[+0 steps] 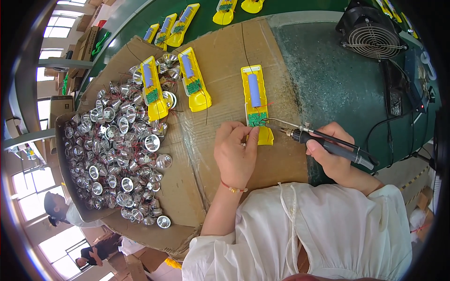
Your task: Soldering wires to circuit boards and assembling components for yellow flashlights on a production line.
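Note:
A yellow plastic housing [266,137] lies on the cardboard in front of me, with a blue cylindrical battery [254,90] and a small green circuit board [257,120] in it. My left hand [236,152] is closed in a pinch at the board's near edge; whatever its fingertips hold is hidden. From the right, my right hand [335,154] grips a black-handled soldering iron [330,146] with a thin metal feed tube along it. The iron's tip and the tube's end reach the board, but contact is too small to tell. Thin wires rise from the housing.
To the left, a cardboard box [61,140] holds many silver reflector cups [123,124]. Two similar yellow housings [200,101] lie at the box's right side, and several more stand along the far green surface. A black fan [370,35] and cables [375,129] occupy the right side.

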Motion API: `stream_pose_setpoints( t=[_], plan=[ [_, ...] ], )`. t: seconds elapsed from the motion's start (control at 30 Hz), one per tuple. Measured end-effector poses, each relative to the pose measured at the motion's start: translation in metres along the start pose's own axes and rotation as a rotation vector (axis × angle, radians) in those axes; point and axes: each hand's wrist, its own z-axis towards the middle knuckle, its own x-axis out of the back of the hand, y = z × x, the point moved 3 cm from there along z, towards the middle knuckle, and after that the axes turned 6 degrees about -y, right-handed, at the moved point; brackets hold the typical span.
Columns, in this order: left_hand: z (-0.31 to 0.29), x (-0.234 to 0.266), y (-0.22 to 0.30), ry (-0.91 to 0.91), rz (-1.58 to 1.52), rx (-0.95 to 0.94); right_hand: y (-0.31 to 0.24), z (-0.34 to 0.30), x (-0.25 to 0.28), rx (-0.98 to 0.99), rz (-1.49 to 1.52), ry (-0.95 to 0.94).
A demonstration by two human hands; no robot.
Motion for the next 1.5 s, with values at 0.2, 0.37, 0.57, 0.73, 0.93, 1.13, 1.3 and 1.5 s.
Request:
stream_pose_setpoints(
  t=[0.2,0.37,0.57,0.73,0.93,1.13,1.3,1.5],
  plan=[
    [0.001,-0.002,0.0,0.003,-0.015,0.034,-0.001,0.005,-0.004,0.025,0.007,0.019],
    [0.002,-0.002,0.001,0.042,-0.043,0.037,-0.008,0.007,-0.004,0.038,-0.059,-0.005],
    [0.001,-0.001,0.0,-0.004,-0.049,0.084,-0.007,0.001,0.0,0.003,0.014,0.042],
    [0.0,-0.001,-0.003,0.005,-0.121,0.139,-0.005,-0.006,0.015,0.008,0.094,0.094],
    [0.002,0.0,-0.007,-0.027,-0.193,0.213,0.004,-0.008,0.021,-0.011,0.116,0.103],
    [0.004,0.011,0.005,-0.026,-0.126,0.137,0.007,-0.01,0.034,0.01,0.08,0.14],
    [0.002,0.017,-0.012,-0.22,-0.036,0.26,0.019,-0.008,0.051,0.007,0.084,0.223],
    [0.119,-0.028,0.049,-0.349,0.321,-0.137,0.036,-0.003,0.063,-0.047,0.148,0.364]
  ],
)
